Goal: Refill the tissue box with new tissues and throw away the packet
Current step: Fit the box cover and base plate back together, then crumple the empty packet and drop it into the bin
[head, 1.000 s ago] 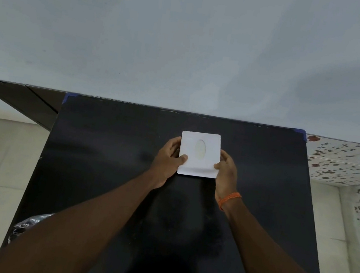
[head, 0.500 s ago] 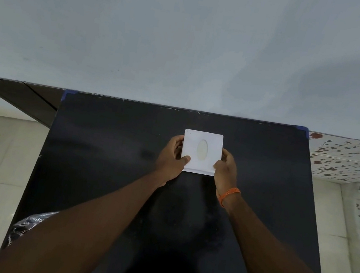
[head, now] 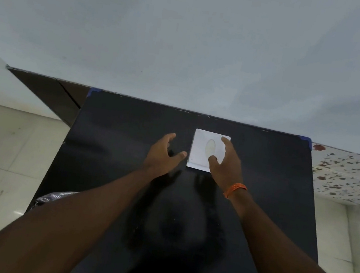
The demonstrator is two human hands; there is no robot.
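Note:
A white square tissue box with an oval slot in its top sits on the black table, near the far edge. My left hand hovers just left of the box with fingers spread, holding nothing. My right hand, with an orange band at the wrist, floats over the box's right side, fingers apart and empty. The hands appear lifted off the box. A crumpled shiny plastic packet shows at the table's left edge, partly hidden behind my left forearm.
A pale wall rises right behind the table. Light floor tiles lie to the left, with a dark skirting strip at the back left. A flower-patterned tiled surface stands at the right.
Both hands have let go of the tissue box and opened; the left one drew away to the left. The box now rests on the table by itself.

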